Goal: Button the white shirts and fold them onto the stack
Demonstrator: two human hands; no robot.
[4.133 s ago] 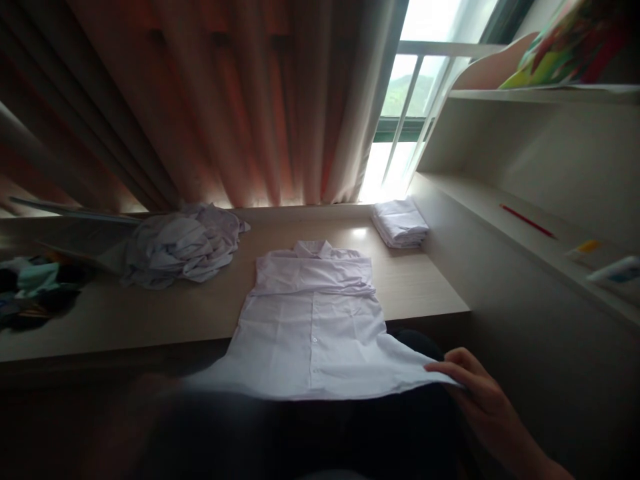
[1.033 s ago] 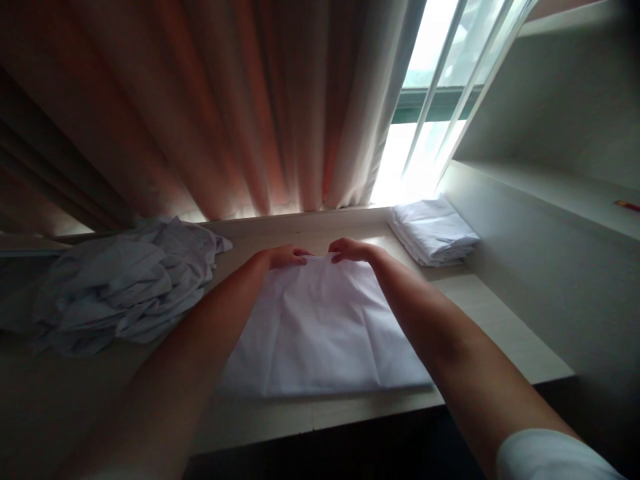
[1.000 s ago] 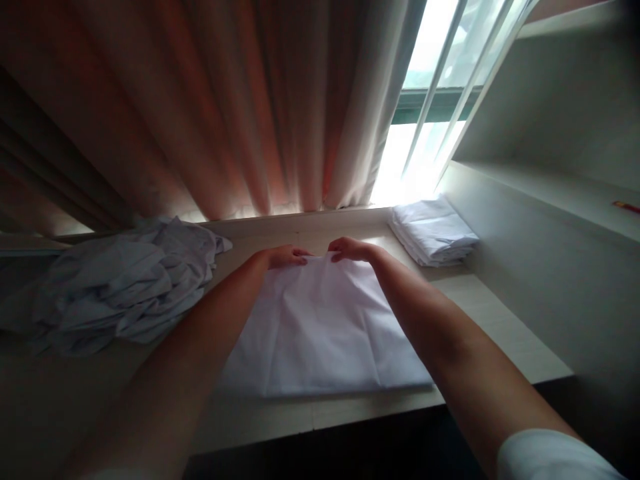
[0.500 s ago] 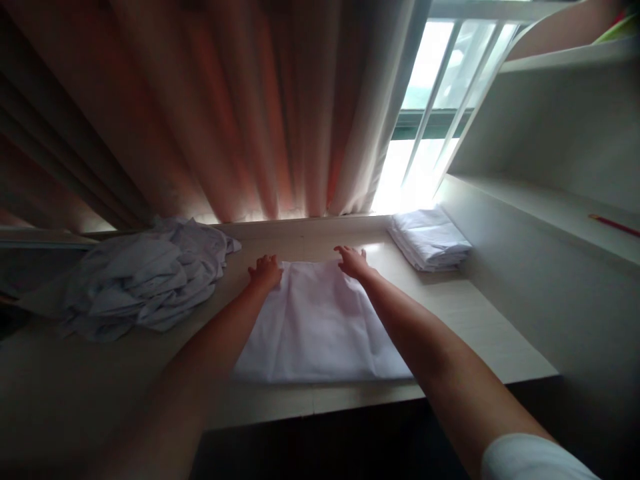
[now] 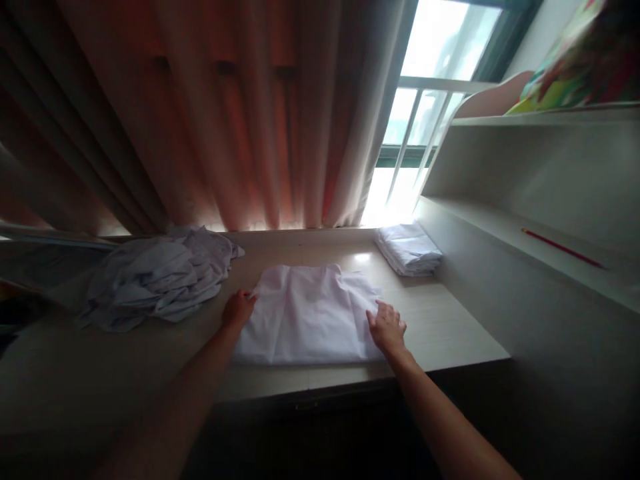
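Shirt (image 5: 307, 313): was laid folded flat on the desk (image 5: 450, 327), near its front edge.
Left hand (image 5: 238, 309): was pressed against the left edge, fingers curled.
Right hand (image 5: 387, 327): was spread flat on the right edge.
Progress: folded stack (image 5: 409, 248) done; crumpled pile (image 5: 155, 277) left unfolded.

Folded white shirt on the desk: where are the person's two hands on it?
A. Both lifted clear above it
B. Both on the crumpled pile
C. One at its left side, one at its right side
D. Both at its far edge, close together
C: the left hand rests at the left side of the folded white shirt and the right hand at its right side, both touching the cloth.
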